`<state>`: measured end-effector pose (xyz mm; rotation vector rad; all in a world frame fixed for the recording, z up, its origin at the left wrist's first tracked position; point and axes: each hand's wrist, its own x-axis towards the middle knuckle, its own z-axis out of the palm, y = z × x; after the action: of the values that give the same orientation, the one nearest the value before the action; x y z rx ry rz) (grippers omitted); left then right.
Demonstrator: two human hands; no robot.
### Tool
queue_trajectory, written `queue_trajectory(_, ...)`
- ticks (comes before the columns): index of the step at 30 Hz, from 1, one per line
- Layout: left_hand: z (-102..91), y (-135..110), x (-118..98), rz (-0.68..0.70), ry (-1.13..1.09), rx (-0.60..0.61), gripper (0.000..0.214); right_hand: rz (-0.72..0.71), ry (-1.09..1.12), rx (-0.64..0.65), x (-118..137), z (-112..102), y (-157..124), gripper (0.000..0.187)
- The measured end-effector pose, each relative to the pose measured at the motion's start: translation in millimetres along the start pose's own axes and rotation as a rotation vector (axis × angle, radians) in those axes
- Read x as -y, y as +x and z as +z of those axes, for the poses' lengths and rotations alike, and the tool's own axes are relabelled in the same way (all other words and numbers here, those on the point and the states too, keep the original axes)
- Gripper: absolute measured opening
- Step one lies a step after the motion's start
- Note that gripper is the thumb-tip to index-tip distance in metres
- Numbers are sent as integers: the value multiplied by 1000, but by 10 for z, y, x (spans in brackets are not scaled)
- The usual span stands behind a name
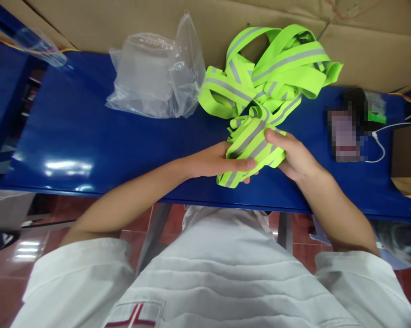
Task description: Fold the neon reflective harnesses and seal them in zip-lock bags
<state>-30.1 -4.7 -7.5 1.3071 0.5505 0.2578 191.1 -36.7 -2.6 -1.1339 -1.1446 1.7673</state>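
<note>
A bundle of neon yellow-green reflective straps [251,141] with grey stripes is gripped between my two hands above the blue table. My left hand [222,161] closes on the bundle's lower left, thumb across the top and fingers underneath. On the right side, my right hand [292,152] presses its thumb onto the straps, with its other fingers hidden below. Just beyond the bundle lies a loose, looping heap of the same reflective strap [280,64]. Whether the heap and the bundle are joined I cannot tell.
A clear plastic bag [147,75] sits on the blue table [99,136] left of the heap. Right of my hands are a blurred phone-like object [345,136] and a white cable [379,146]. Cardboard [106,20] lines the back, and a cardboard box [408,155] stands far right.
</note>
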Motion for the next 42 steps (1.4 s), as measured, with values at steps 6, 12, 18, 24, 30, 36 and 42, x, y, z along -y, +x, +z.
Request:
queue_trajectory(6,-3,51,112,34,222,-127,45,-24,-36,-90,-43,-14,59,55)
queue_trajectory(12,-21,44,126,100,288,-157,44,-19,2,2,-25,-43,37,55)
queue_trajectory(18,-62,69,134,170,328,-175,37,-27,-125,-32,-14,-85,31,70)
queue_trajectory(24,-118,135,224,278,404,-344,44,-51,-73,-2,-30,-99,15,56)
queue_trajectory(30,-128,114,204,262,462,-376,40,-457,-507,-468,-96,43,15,44)
queue_trajectory(36,-53,101,200,145,412,-355,38,-521,-741,-391,-129,19,-14,58)
queue_trajectory(42,-6,45,101,131,279,-67,43,-256,-397,-261,-51,-60,14,59)
